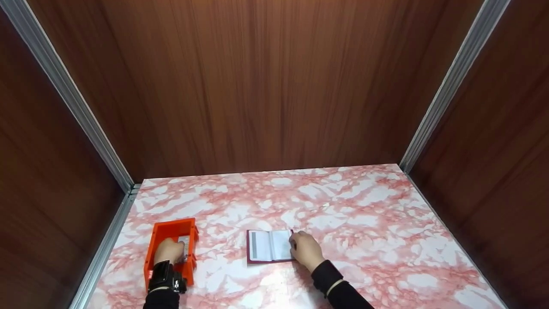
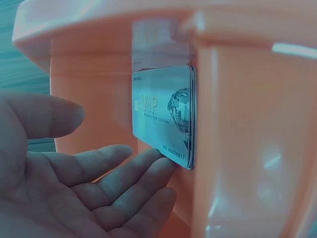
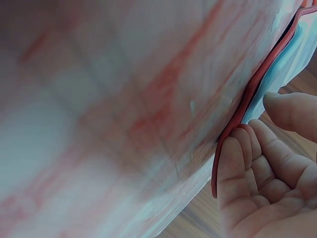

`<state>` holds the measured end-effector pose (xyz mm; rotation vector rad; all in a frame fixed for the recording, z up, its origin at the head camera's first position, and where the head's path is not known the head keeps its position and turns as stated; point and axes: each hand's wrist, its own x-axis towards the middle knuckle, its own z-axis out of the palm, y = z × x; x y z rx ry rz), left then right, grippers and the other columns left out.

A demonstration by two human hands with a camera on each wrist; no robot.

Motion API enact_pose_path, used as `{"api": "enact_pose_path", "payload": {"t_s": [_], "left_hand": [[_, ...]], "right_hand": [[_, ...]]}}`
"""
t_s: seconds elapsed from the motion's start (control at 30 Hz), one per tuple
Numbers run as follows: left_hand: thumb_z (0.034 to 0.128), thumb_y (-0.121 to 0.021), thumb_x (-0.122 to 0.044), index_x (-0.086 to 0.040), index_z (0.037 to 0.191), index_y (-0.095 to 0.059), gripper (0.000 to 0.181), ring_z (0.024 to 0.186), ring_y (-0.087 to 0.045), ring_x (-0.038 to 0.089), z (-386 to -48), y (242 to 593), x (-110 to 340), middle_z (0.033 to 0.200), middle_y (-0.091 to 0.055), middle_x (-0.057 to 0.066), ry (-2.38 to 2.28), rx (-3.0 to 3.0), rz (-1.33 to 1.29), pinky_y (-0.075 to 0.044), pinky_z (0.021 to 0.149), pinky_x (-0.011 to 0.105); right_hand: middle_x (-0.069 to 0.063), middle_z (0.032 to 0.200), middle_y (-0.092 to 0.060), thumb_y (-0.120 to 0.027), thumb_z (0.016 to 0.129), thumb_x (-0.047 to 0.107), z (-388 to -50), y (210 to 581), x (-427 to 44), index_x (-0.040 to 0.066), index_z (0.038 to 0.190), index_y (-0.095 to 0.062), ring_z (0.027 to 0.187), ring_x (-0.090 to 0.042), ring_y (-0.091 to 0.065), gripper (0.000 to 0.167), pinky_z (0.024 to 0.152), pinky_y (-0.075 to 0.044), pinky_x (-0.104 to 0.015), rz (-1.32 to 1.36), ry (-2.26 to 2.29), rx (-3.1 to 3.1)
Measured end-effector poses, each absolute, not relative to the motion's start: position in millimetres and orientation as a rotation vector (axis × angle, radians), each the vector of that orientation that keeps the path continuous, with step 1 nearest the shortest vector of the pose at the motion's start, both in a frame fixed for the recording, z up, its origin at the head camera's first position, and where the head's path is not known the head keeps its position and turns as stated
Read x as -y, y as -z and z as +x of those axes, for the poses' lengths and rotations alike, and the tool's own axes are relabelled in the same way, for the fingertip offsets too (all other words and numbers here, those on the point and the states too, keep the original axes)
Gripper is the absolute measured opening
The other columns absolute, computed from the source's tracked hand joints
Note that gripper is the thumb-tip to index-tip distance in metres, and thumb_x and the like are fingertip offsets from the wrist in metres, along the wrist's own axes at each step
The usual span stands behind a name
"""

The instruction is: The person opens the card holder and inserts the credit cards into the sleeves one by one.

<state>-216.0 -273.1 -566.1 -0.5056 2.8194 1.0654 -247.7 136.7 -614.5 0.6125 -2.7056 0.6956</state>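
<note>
The left hand (image 1: pixel 169 250) is down inside the orange box (image 1: pixel 175 222). Its thumb is spread wide from its fingers, and the palm holds nothing. The fingertips come up to the bottom edge of the cards (image 2: pixel 159 116), but I cannot tell if they touch. The cards stand in a small stack by the box's right wall, and the top one says VIP. The box sides come up around the hand, so the room to move in there is small.

The right hand (image 1: pixel 306 249) touches the right edge of the book (image 1: pixel 271 245). Its fingers are bent at the red cover and its thumb is near the page. I cannot tell if it pinches the book.

The book lies open on the bench (image 1: pixel 364 223). A strip of bench runs between the box and the book. The box is near the bench's left edge. Past the right hand, a wide stretch of bench goes to the right wall (image 1: pixel 502 171), and more lies behind, up to the back wall (image 1: pixel 266 86).
</note>
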Motion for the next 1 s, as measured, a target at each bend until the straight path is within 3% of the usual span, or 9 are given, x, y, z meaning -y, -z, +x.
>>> {"api": "enact_pose_path", "payload": {"t_s": [0.27,0.4,0.57,1.0], "left_hand": [[0.0901,-0.05,-0.018,-0.003,0.068,-0.054,0.028,0.068,-0.052,0.031,-215.3,561.7,273.1,0.072,-0.054,0.014,-1.092,-2.851,-0.589,-0.041,0.066,0.039],[0.0847,-0.057,-0.014,0.007,0.079,-0.06,0.022,0.072,-0.057,0.032,-214.3,560.5,272.3,0.077,-0.061,0.018,-1.122,-2.894,-0.596,-0.045,0.066,0.04],[0.0774,-0.059,-0.008,0.013,0.103,-0.064,0.034,0.084,-0.061,0.037,-214.0,561.7,270.1,0.097,-0.066,0.026,-1.155,-2.919,-0.579,-0.048,0.075,0.043],[0.0709,-0.061,-0.001,0.011,0.097,-0.063,0.028,0.08,-0.06,0.037,-215.4,566.5,266.1,0.088,-0.065,0.022,-1.247,-2.937,-0.572,-0.049,0.074,0.044]], "right_hand": [[-0.003,0.08,-0.056,-0.073,0.073,-0.002,-249.0,615.9,-137.2,0.004,0.087,-0.068,0.073,-0.025,-0.058,0.016,0.064,-0.049,-0.038,0.608,-0.709,2.71],[-0.003,0.08,-0.056,-0.074,0.073,-0.002,-249.1,615.4,-137.0,0.004,0.087,-0.068,0.072,-0.026,-0.059,0.016,0.064,-0.049,-0.038,0.607,-0.706,2.716],[-0.003,0.08,-0.056,-0.074,0.071,-0.003,-248.5,614.3,-136.6,0.004,0.086,-0.067,0.073,-0.027,-0.059,0.018,0.065,-0.049,-0.039,0.609,-0.715,2.72],[-0.004,0.081,-0.058,-0.073,0.071,-0.001,-249.1,616.2,-136.3,0.005,0.087,-0.067,0.075,-0.028,-0.061,0.018,0.065,-0.05,-0.04,0.61,-0.688,2.701]]}}
